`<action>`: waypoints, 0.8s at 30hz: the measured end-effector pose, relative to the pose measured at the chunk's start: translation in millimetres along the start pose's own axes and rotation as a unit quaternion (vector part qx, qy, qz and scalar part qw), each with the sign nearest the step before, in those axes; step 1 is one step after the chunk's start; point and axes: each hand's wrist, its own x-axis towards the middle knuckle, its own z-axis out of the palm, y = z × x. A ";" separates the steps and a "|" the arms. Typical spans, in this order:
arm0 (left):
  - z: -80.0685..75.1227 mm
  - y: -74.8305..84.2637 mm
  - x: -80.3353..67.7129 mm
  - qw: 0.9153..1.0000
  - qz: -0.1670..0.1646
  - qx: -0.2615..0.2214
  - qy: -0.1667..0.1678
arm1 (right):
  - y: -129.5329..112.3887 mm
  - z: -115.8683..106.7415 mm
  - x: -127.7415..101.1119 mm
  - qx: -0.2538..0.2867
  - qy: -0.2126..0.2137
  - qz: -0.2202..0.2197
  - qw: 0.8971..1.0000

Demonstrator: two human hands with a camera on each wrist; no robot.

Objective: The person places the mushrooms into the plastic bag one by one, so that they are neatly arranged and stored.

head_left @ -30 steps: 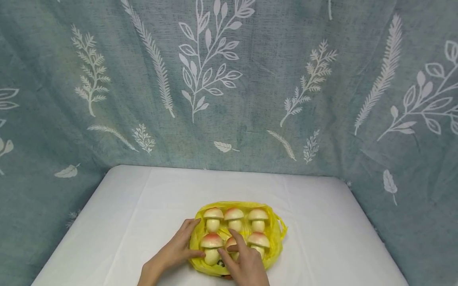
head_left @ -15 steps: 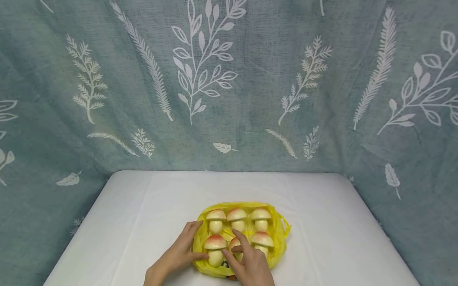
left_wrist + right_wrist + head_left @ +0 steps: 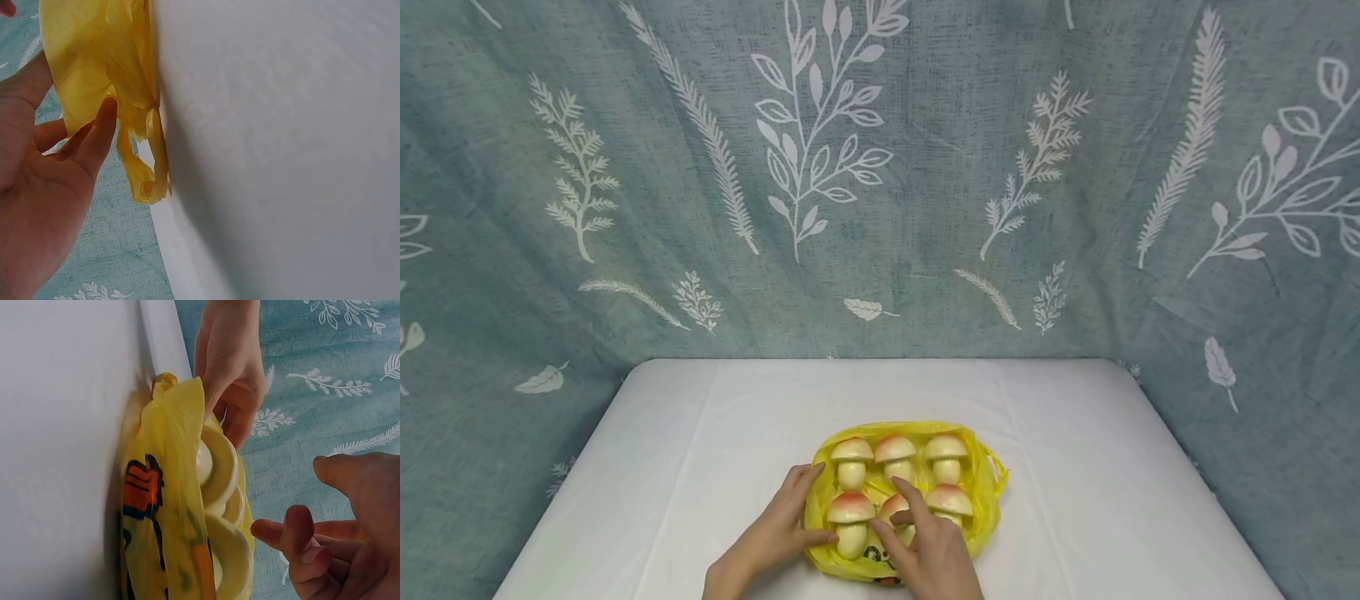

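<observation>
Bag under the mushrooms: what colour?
Yellow bag, with an orange and black print on one side; the print shows best in the right wrist view.

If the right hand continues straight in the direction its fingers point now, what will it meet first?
Most likely the middle mushroom of the near row: the right hand points its fingers away from the person at it, index fingertip already over its cap. Whether it touches yet is unclear.

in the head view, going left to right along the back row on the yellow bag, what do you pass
bag's left edge → left mushroom → middle mushroom → right mushroom → bag's right handle, all on the white table
</observation>
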 end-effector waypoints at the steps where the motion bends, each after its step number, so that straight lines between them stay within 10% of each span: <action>1: -0.2 0.4 -0.4 1.000 -0.001 0.001 0.001 | 0.5 -1.7 0.5 -0.003 -0.003 0.003 1.000; 24: -7.6 16.5 -5.6 0.998 -0.028 0.060 0.016 | 44.0 -47.7 22.7 -0.134 0.085 -0.035 0.987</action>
